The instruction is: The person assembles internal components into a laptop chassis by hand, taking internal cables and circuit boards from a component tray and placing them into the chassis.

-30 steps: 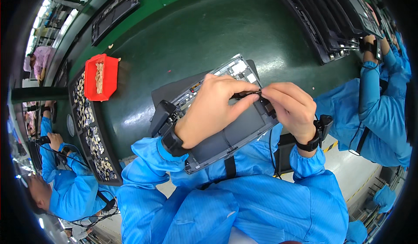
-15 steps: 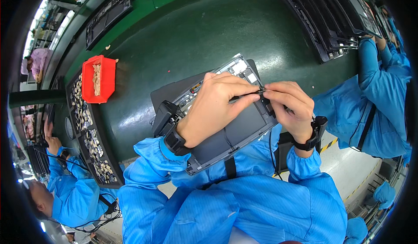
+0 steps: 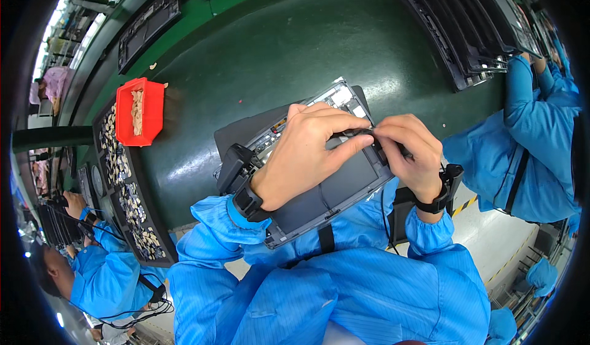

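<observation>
An opened tablet-like device (image 3: 347, 188) with a dark grey panel and exposed components lies tilted at the table's near edge, on a flat dark grey board (image 3: 232, 134). My left hand (image 3: 310, 145) reaches across it, thumb and fingers closed at its right part. Between those fingertips a small black part (image 3: 357, 133) shows, its kind unclear. My right hand (image 3: 413, 151) meets it from the right, fingers pinched by the device's right edge. What the right fingertips grip is mostly hidden. A thin dark cable (image 3: 324, 197) crosses the panel.
Left stands a red bin (image 3: 158, 123) with pale scraps, beside a black compartment tray (image 3: 142, 182) of small pieces. Similar devices (image 3: 149, 27) lie far left. Black panels (image 3: 455, 25) are stacked far right. A co-worker's blue sleeve (image 3: 519, 93) is at right; another co-worker (image 3: 110, 277) sits left.
The device has shifted very slightly to the right under my hands. My fingertips have moved only a little and stay together. The left co-worker's head and arm have moved.
</observation>
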The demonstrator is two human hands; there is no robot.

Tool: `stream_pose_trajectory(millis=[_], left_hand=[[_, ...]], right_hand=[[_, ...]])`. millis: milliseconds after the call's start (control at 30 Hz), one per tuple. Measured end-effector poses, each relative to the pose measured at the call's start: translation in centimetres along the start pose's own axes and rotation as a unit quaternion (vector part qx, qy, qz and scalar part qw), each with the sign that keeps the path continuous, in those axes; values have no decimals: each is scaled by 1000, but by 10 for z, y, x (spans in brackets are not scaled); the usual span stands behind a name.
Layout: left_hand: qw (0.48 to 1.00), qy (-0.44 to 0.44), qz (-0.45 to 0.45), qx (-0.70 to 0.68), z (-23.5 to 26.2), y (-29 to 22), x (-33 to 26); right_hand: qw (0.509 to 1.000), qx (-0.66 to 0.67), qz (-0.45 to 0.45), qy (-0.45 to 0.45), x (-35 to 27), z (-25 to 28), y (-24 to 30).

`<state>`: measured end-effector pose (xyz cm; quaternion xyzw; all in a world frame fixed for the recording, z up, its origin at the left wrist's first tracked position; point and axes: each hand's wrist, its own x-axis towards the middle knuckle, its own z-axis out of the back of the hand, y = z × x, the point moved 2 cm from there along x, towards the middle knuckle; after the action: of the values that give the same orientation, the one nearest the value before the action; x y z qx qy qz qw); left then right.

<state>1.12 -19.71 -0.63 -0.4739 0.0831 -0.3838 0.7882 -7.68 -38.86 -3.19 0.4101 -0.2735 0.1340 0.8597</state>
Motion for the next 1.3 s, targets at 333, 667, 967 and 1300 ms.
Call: stream_pose_trajectory(millis=[333,667,967,1300], left_hand=[[992,30,55,-105,1,9,3],[985,32,-82,148,-6,-4,1],[984,-3,-102,148,-11,-3,-1],[979,30,-77,188,-14,-10,-11]], right_hand=[[999,17,15,-47,1,6,-5],[965,67,-193,-167,-22,10,-24],[965,81,-210,-134,-24,0,-19],[953,86,-288,-42,-21,-5,-10]])
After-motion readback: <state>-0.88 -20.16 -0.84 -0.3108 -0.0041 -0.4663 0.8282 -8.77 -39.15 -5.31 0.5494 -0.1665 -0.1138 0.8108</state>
